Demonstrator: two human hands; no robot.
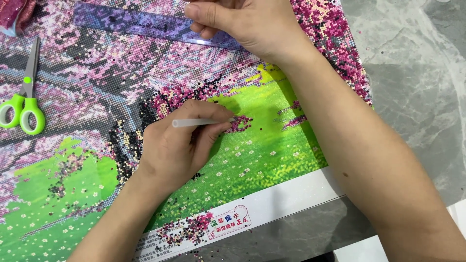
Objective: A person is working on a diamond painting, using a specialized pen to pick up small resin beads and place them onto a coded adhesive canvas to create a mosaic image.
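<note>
Grey marble table (417, 73) | left hand (174, 145) grip clamped on white pen (196, 122) | right hand (242, 22) fingers pressing purple ruler (141, 22)

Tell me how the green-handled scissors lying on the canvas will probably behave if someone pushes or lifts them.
The green-handled scissors lie flat and closed on the bead-covered canvas, so they probably slide rather than roll. The plastic loops and metal blades look stiff, likely light. A push may drag loose beads nearby. Neither the left hand nor the right hand touches them.
</note>
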